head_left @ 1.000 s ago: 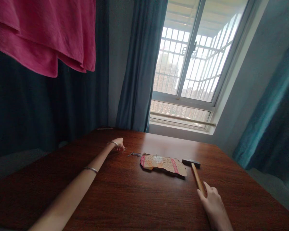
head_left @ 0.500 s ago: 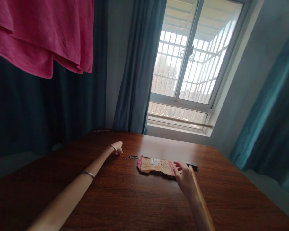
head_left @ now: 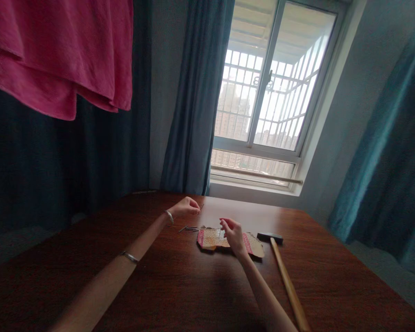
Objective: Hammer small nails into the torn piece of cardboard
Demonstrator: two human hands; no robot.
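The right hand (head_left: pixel 234 234) pinches the upright nail (head_left: pixel 220 232) on the cardboard (head_left: pixel 207 239). The left hand (head_left: pixel 187 207), fingertips pressed together, hovers just to its left. The hammer (head_left: pixel 286 280) lies to its right.

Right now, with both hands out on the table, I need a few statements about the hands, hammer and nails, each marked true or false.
1. The right hand grips the hammer. False: the hammer lies on the table to the right of that hand, with no hand on it.
2. The right hand is over the patterned cardboard. True.
3. Loose nails lie on the table just left of the cardboard. True.
4. The left hand lies flat on the cardboard. False: it is off the cardboard, beyond the loose nails, with its fingers curled.
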